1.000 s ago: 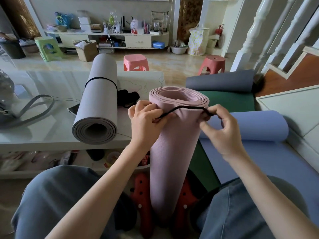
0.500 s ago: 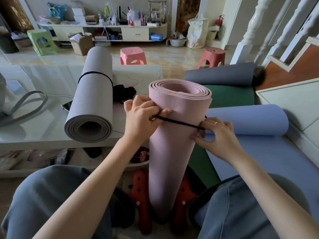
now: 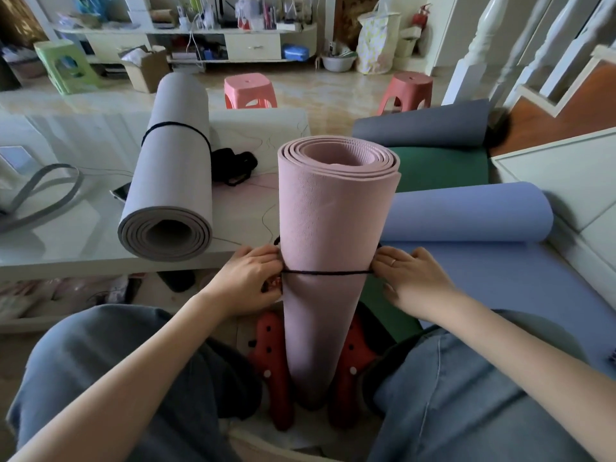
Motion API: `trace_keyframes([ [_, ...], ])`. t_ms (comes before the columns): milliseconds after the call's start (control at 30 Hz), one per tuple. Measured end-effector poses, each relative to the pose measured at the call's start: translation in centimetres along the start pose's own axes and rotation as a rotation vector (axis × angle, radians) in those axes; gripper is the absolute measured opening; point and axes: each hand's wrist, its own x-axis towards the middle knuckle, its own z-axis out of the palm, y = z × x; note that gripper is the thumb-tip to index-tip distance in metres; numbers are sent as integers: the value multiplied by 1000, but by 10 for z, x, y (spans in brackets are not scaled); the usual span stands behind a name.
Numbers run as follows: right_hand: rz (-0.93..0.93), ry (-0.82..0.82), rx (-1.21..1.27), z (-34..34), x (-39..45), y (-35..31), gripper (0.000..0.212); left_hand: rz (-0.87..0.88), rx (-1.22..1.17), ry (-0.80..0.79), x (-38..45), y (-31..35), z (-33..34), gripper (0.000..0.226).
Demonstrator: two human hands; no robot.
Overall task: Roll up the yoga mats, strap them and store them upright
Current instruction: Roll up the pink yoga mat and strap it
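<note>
I have the rolled pink yoga mat (image 3: 336, 248) standing upright between my knees, its lower end down between my red clogs (image 3: 275, 368). A thin black strap (image 3: 326, 272) runs level across the front of the roll, about halfway up. My left hand (image 3: 248, 281) is at the left edge of the mat, fingers curled and pinching the strap there; my right hand (image 3: 411, 278) is at the right edge, fingertips closed on the other end of the strap's visible stretch — a ring shows on one finger.

On the white table (image 3: 66, 241) to my left lies a grey yoga mat (image 3: 173, 181), rolled and already bound with its own black strap (image 3: 176, 128) near the far end. Just beside it sits a bundle of black straps (image 3: 233, 165), and a grey loop band (image 3: 40, 195) lies further left.

To my right a blue mat (image 3: 466, 211) lies partly rolled, its loose end spread on the floor. Behind it are a green mat (image 3: 440, 168) and a dark grey mat (image 3: 423, 128) — both lying flat-side down, not upright.
</note>
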Motion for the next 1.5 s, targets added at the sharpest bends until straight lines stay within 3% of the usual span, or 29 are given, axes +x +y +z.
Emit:
trace_keyframes([
  [167,80,-117,-57,15,-17,-12,76,-25,93,-82,-11,-5,10,54],
  [267,109,-197,-48,8,-21,-22,76,-23,207,-148,-29,-1,21,63],
  [333,51,-500,-145,13,-29,-28,56,-81,201,-214,-42,0,28,73],
  [400,103,-853,-100,12,-36,-38,39,-243,27,-359,-50,-2,32,76],
  [433,183,-843,22,10,-35,-41,33,-348,-161,-437,-52,0,28,69],
  [467,308,-732,182,7,-29,-41,28,-438,-341,-403,-52,1,28,59],
  [533,626,-441,598,2,-9,-35,27,-643,-590,-122,-44,8,24,45],
  [600,959,-242,1171,-2,12,-31,31,-905,-903,105,-25,11,20,32],
  [667,1097,-191,1525,-3,25,-35,34,-1081,-1251,141,1,17,17,19],
  [700,1091,-207,1558,-3,27,-38,32,-1125,-1321,126,11,19,15,21],
  [933,1016,-194,1491,-3,28,-32,11,-1030,-1057,-16,30,1,15,17],
  [1200,1088,-244,1550,0,36,-27,24,-1017,-885,-122,42,-9,10,16],
  [1333,1227,-335,1781,14,42,-32,24,-988,-819,-216,51,-9,8,8],
  [1400,1235,-407,1900,20,42,-34,30,-985,-761,-280,55,-11,8,22],
  [1500,1054,-463,1793,19,41,-31,32,-1027,-724,-326,60,-20,13,50],
])
